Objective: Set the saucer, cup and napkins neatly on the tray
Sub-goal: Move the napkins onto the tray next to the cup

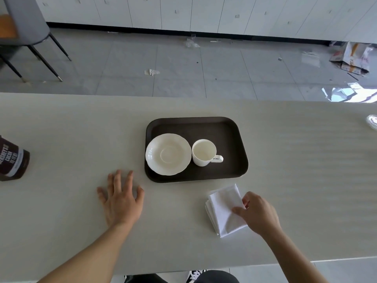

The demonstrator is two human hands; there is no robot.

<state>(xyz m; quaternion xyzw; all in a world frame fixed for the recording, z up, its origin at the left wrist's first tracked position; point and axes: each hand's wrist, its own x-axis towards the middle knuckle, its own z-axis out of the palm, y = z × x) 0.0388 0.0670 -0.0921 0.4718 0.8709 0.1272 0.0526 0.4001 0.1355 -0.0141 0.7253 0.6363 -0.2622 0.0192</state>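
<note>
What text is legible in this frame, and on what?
"HERSHEY'S" on the brown container at the table's left edge, printed sideways.
"COCOA" on the same container, just below the brand.
Smaller lines under that: too blurred to read.
Cartons on the floor, far right: print too small to read.
Tray, saucer, cup, napkins: no text.

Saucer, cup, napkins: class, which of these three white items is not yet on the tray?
The napkins. The folded stack lies on the table near the tray, under the right hand, while the saucer and cup sit on it.
</note>
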